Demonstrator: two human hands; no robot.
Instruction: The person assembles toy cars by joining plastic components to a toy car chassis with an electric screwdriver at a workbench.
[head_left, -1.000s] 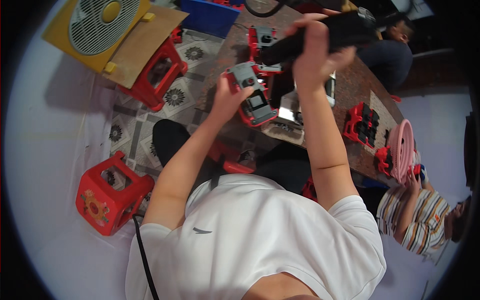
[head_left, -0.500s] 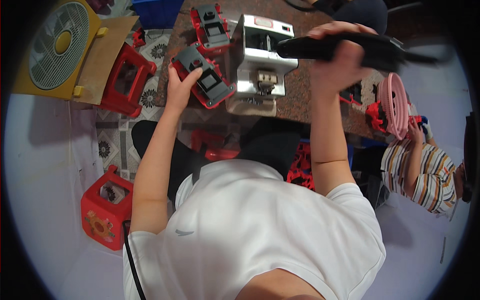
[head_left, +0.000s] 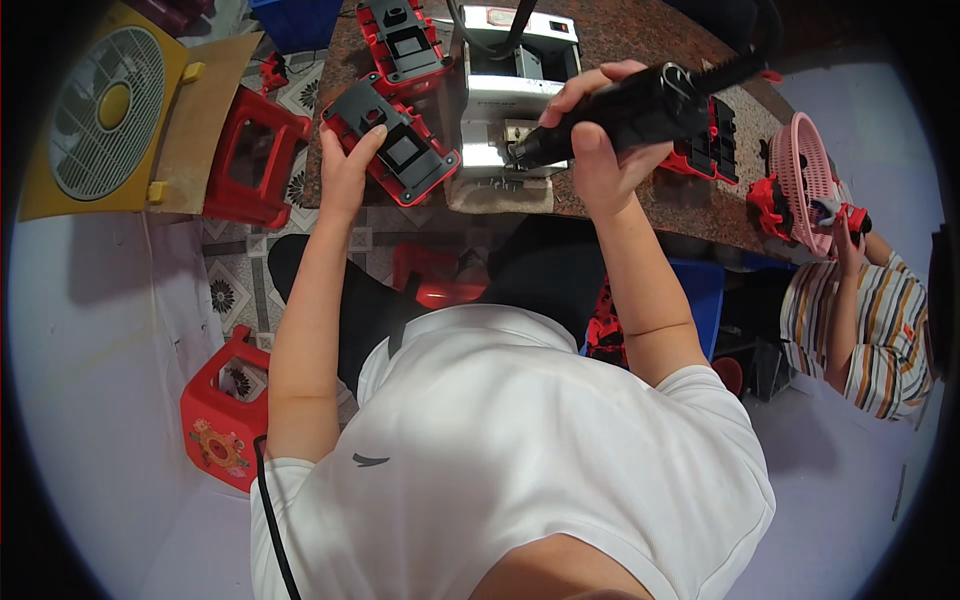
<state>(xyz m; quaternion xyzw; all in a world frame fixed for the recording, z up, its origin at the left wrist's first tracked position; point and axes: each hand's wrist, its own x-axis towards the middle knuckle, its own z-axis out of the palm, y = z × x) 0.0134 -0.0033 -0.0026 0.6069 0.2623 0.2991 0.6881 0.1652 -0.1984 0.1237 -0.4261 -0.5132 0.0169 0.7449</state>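
Note:
My left hand (head_left: 345,178) grips the near left edge of a red plastic housing with a dark grey plate (head_left: 393,135), thumb on top and fingers at the side. The housing lies tilted on the table's left part. My right hand (head_left: 607,170) is closed around a black electric screwdriver (head_left: 635,112), whose cord runs off at the far right. Its tip points left and down at the front of a white metal screw feeder (head_left: 520,95); whether they touch I cannot tell. A second red and grey housing (head_left: 405,45) lies just beyond the first.
Another red and black housing (head_left: 715,145) lies right of the screwdriver on the speckled table (head_left: 620,45). A pink basket (head_left: 797,165) stands at the right edge, near a co-worker in a striped shirt (head_left: 850,325). Red stools (head_left: 228,415) and a yellow fan (head_left: 115,105) are on the left.
My right hand has brought the screwdriver down and left, from above the table to the feeder's front. My left hand stays on the same housing. The co-worker's hands have shifted slightly.

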